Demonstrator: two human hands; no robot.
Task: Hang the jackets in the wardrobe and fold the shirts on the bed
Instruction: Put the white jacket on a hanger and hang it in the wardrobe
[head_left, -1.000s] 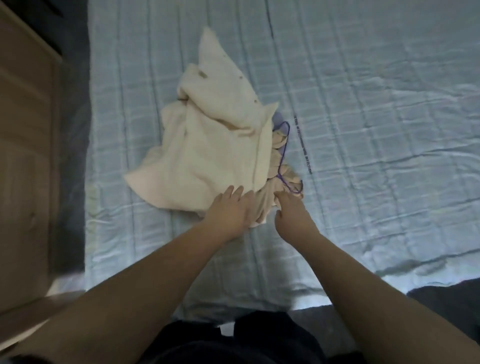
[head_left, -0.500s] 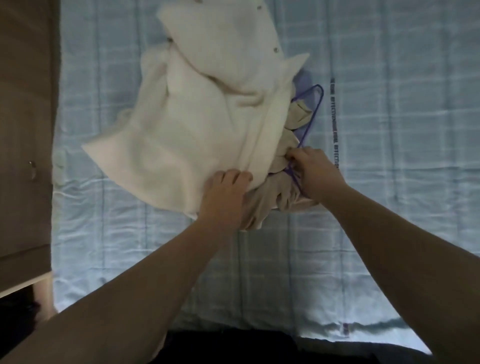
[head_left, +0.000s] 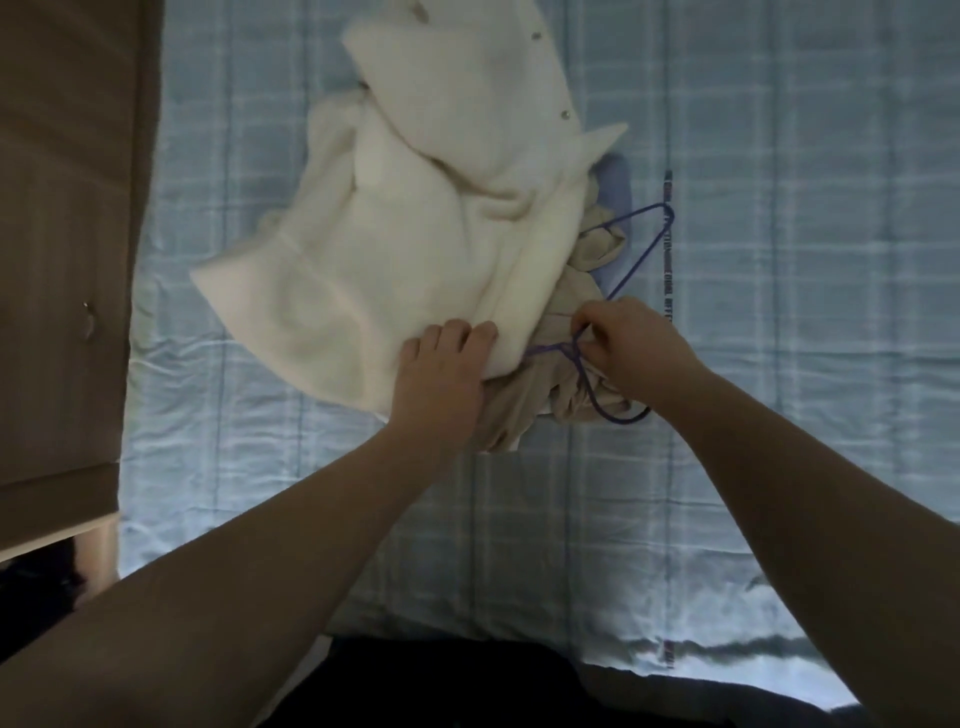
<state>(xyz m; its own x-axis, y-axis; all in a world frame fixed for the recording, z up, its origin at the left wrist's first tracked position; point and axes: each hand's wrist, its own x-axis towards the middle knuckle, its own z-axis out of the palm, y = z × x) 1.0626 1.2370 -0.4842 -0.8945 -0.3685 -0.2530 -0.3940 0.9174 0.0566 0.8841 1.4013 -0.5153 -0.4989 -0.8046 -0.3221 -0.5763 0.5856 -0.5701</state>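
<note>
A cream jacket (head_left: 415, 223) with small buttons lies crumpled in a pile on the pale blue checked bed (head_left: 779, 364). Under its right edge sits a beige garment (head_left: 524, 415) and a bit of blue cloth (head_left: 615, 187). A purple wire hanger (head_left: 636, 254) lies tangled in the beige garment, its hook toward me. My left hand (head_left: 441, 374) grips the near hem of the cream jacket, fingers curled over the edge. My right hand (head_left: 623, 348) pinches the hanger at its neck.
A brown wooden wardrobe (head_left: 62, 260) with a small metal handle (head_left: 89, 322) stands along the bed's left side. The bed's near edge runs just in front of my dark clothing (head_left: 467, 686). Open bedspread stretches to the right of the pile.
My head has moved closer over the pile. My right hand went from the bedspread up onto the purple hanger and took hold of it. My left hand has curled onto the cream jacket's hem.
</note>
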